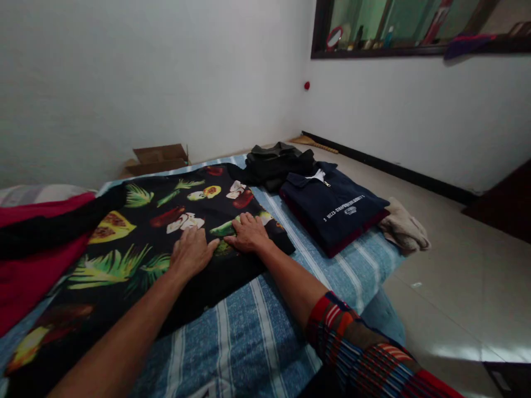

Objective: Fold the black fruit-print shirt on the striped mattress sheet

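A black garment (136,224) printed with fruit and green leaves lies spread out over a blue striped bed cover (249,326). My left hand (193,251) rests palm down on its printed cloth, fingers stretched forward and thumb out to the right. Just to the right, my right hand (248,232) lies flat on the same garment, near its right-hand edge, with the fingers apart. Neither hand grips the cloth. One sleeve of the garment reaches left over a pink-red cloth (25,287).
Right of the garment sit a folded navy zip top (336,207) and, behind it, dark folded clothes (277,166). A beige cloth (404,226) hangs at the bed's right edge. A cardboard box (160,159) stands by the wall. Tiled floor (448,287) lies to the right.
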Tool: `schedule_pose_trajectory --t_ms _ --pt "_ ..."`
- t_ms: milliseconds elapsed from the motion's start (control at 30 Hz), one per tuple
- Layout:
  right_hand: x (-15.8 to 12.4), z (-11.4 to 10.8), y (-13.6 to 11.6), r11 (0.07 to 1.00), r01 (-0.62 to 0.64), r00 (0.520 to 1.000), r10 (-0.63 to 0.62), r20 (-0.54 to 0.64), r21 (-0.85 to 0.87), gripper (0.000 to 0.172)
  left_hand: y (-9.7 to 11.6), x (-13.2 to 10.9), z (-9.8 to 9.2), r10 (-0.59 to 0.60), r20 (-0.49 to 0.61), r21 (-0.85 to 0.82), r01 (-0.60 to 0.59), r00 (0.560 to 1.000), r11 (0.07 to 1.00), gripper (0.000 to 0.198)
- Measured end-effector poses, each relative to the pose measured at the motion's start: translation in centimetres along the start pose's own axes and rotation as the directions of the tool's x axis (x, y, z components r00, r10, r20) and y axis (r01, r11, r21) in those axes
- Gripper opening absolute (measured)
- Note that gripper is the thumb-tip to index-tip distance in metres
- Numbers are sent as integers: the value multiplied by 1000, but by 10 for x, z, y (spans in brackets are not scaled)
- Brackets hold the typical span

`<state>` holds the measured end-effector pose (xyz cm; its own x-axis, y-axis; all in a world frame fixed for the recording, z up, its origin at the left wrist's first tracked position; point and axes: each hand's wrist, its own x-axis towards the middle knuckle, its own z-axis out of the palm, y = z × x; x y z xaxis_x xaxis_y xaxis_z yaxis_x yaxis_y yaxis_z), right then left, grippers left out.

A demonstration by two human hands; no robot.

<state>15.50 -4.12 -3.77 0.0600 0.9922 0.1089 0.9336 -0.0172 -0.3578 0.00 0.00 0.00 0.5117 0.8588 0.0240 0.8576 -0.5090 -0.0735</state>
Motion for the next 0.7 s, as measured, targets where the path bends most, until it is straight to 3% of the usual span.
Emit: schedule_pose_trajectory --t_ms 167,700 --pt "1 0 0 1000 -10 1000 10 -7 -1 66 -5 -1 30 -68 63 -33 70 996 997 67" --pt "0 -1 -3 1000 -21 1000 21 11 -12 65 -2 -1 35 -136 84 -16 138 987 990 72"
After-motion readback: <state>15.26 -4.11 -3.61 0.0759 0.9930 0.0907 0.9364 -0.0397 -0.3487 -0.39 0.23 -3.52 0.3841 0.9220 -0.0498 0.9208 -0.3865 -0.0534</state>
